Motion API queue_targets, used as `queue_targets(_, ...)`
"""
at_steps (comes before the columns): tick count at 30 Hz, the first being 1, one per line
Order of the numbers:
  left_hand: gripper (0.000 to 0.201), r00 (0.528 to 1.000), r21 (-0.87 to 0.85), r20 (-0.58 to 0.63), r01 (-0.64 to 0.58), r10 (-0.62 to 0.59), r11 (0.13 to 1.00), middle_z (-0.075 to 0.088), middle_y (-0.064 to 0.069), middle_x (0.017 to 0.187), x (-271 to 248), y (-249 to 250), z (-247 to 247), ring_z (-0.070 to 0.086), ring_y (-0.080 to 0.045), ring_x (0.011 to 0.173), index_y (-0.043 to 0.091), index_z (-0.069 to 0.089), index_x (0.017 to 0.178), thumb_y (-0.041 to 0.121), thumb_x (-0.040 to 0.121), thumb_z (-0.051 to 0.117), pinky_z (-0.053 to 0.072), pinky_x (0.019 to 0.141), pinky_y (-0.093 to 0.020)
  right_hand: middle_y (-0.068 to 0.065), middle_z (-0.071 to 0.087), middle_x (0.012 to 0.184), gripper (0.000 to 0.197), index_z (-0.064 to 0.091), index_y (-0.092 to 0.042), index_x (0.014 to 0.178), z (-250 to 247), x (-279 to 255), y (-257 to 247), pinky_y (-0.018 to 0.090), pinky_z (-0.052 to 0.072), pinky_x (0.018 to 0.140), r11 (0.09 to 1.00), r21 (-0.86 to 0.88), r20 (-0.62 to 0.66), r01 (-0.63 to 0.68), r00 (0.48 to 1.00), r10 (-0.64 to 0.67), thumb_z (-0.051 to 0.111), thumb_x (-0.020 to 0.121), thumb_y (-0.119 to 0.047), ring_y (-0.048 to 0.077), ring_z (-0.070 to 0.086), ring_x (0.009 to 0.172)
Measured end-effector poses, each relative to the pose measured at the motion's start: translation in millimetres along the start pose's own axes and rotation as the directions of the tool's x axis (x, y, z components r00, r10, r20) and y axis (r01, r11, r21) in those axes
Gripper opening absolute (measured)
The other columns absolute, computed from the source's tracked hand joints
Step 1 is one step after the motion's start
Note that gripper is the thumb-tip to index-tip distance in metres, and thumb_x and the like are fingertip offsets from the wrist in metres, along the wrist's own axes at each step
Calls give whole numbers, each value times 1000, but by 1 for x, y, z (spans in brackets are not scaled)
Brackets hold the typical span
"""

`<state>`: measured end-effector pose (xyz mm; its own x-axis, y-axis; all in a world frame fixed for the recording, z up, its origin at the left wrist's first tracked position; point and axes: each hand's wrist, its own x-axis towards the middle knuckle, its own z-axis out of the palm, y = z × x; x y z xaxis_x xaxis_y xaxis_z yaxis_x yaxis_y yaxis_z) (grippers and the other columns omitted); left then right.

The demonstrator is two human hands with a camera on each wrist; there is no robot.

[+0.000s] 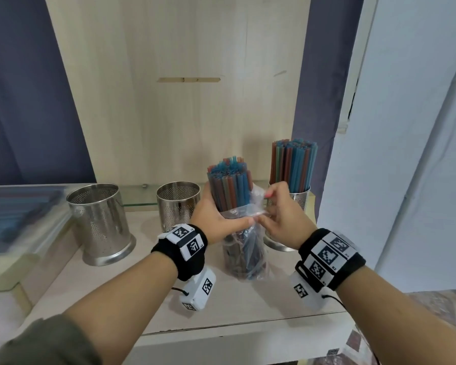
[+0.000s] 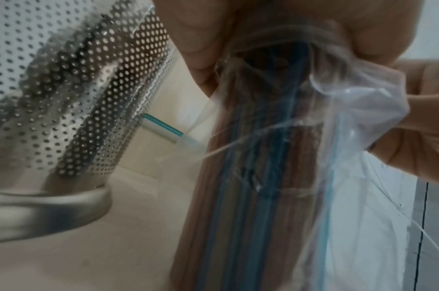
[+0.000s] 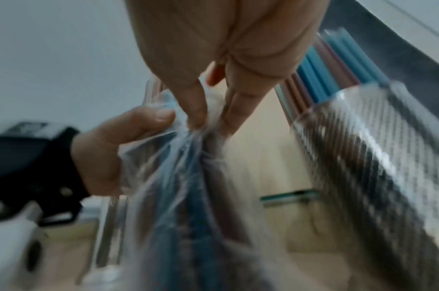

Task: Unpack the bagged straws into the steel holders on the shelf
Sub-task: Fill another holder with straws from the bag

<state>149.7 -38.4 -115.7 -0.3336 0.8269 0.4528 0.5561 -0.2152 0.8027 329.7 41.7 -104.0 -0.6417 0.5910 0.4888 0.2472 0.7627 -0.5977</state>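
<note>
Between both hands point(image 1: 216, 219) point(image 1: 277, 217), crinkled clear bag point(image 1: 248, 248) of straws point(image 1: 229, 185).

Left grip point(image 1: 216, 219) curled closed; right grip point(image 1: 277, 219) pinching

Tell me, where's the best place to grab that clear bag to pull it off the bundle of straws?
Probably at its loose open edge, from the right side. The clear bag is bunched partway down the upright straw bundle, and the slack plastic gathers on the right, where the right hand pinches it. The left hand wraps the bundle's middle from the left, so pulling downward looks easiest.
</note>
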Motion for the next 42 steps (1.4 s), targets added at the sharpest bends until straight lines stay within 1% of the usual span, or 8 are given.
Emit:
queue_targets(3, 102, 1000, 7, -14, 13, -13, 1000, 63, 13, 114, 4, -5, 2, 63, -4, 105, 27, 40, 132, 48, 48, 92, 53, 90, -24, -17, 56, 93, 70, 25, -22, 149, 5, -3, 5, 7, 46, 74, 999, -42, -10, 34, 999, -35, 61, 91, -4, -11, 56, 74)
queue_targets(7, 96, 999, 15, -31, 17, -16, 1000, 62, 12, 111, 4, -3, 0, 61, -2, 102, 25, 39, 130, 37, 52, 94, 52, 86, -18, -5, 60, 90, 23, 56, -13, 112, 15, -6, 1, 23, 42, 68, 987, -144, -17, 75, 997, -78, 47, 92, -22, 0, 53, 73)
queue_targets(11, 94, 996, 10, -82, 36, -36, 999, 61, 12, 109, 4, 0, -1, 60, -1, 100, 27, 38, 128, 34, 53, 94, 46, 77, -11, 4, 34, 155, 93, 14, -12, 154, 24, 0, 11, 32, 40, 109, 978, -200, 136, 56, 990, -29, 57, 81, -50, 11, 43, 134)
queue_targets(14, 96, 994, -1, -107, 38, -38, 999, 61, 13, 107, 5, 1, 0, 61, -3, 99, 26, 35, 131, 30, 54, 93, 51, 81, -19, 4, 42, 147, 117, 14, -14, 148, 31, 7, 12, 34, 46, 105, 984, -177, 156, -22, 986, 50, 77, 64, -65, 17, 49, 130)
queue_targets(18, 100, 995, -2, -95, 25, -25, 1000, 61, 11, 112, 8, 3, 0, 61, -7, 103, 25, 32, 136, 27, 57, 93, 52, 91, -25, -15, 56, 111, 97, 28, -21, 118, 44, 13, 11, 20, 51, 85, 989, 48, 30, -138, 990, 137, 95, 52, -44, 7, 62, 104)
queue_targets(28, 116, 995, 98, 96, -29, 19, 995, 45, 12, 127, 19, 8, -3, 47, -6, 117, 22, 15, 149, 34, 62, 91, 38, 100, -22, -7, 58, 120, 122, 13, -27, 151, 65, 24, 25, 19, 51, 90, 952, 266, -102, -152, 977, 185, 92, 59, -18, 9, 62, 108)
queue_targets(37, 50, 994, 189, -59, -79, 92, 979, 64, 1, 108, 30, 13, -3, 62, -14, 99, 19, 60, 118, 59, 90, 52, 52, 88, -33, -24, 43, 130, 140, -7, -27, 154, 69, 26, 31, 1, 38, 93, 940, 322, -126, -114, 979, 163, 95, 58, -23, -19, 49, 111)
queue_targets(42, 32, 992, 170, -115, -30, 50, 985, 66, 7, 93, 33, 13, 1, 63, -7, 84, 17, 62, 109, 44, 91, 61, 48, 71, -14, -4, 52, 135, 125, 25, -19, 143, 65, 22, 27, 34, 49, 104, 948, 291, -184, -129, 965, 188, 94, 45, -54, 8, 55, 122)
